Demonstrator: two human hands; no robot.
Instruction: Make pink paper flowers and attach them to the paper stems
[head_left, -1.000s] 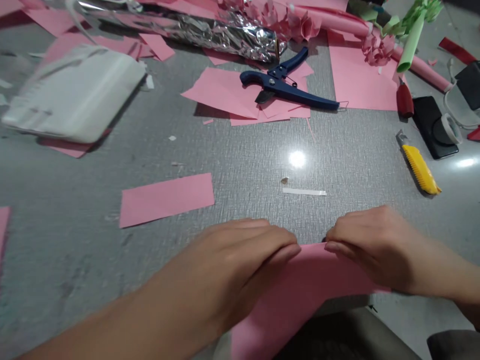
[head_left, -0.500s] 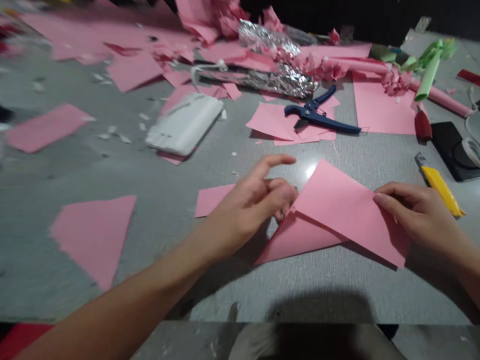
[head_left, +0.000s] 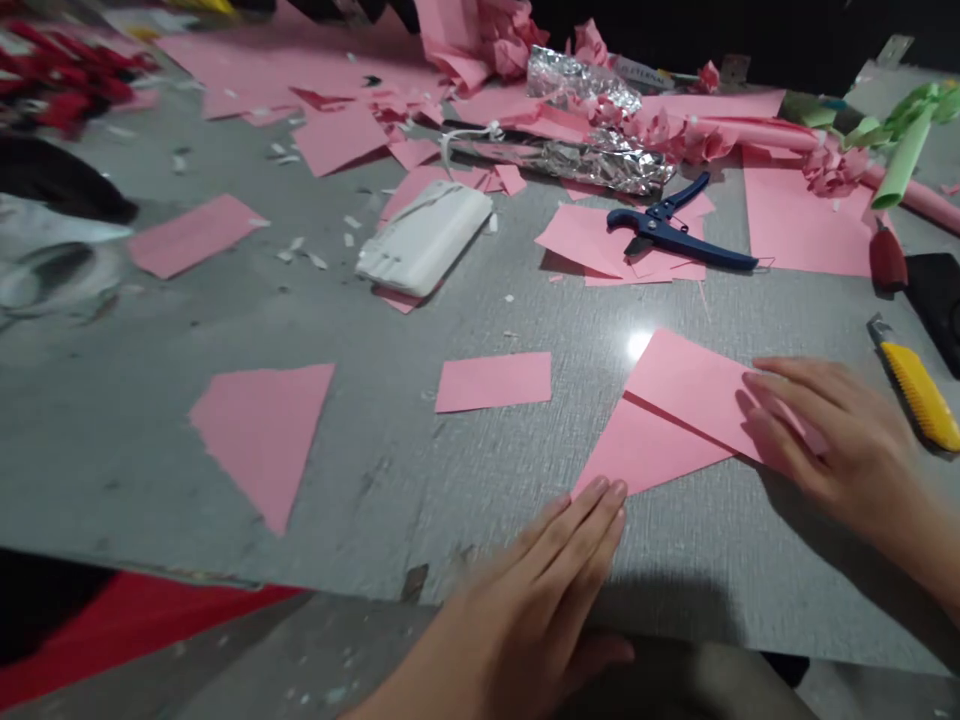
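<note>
A folded piece of pink paper (head_left: 667, 440) lies on the grey table, its upper flap crossing slantwise over the lower layer. My left hand (head_left: 559, 575) rests with straight fingers on the paper's lower left corner. On the paper's right part lies my right hand (head_left: 832, 430), fingers stretched out over the flap, the thumb lower down. To the left is a small pink paper rectangle (head_left: 493, 382). Farther left lies a larger pink scrap (head_left: 262, 435) with one ragged edge.
Behind the paper lie blue cutters (head_left: 679, 235) on pink scraps and a white power bank (head_left: 424, 238). A yellow utility knife (head_left: 919, 390) is at the right. Crumpled foil (head_left: 607, 165), pink paper flowers and a green paper roll (head_left: 904, 160) line the back.
My left hand has come down from the paper's upper left edge to its lower left corner. My right hand has gone from pinching the edge to lying over the flap. The view has turned left.
</note>
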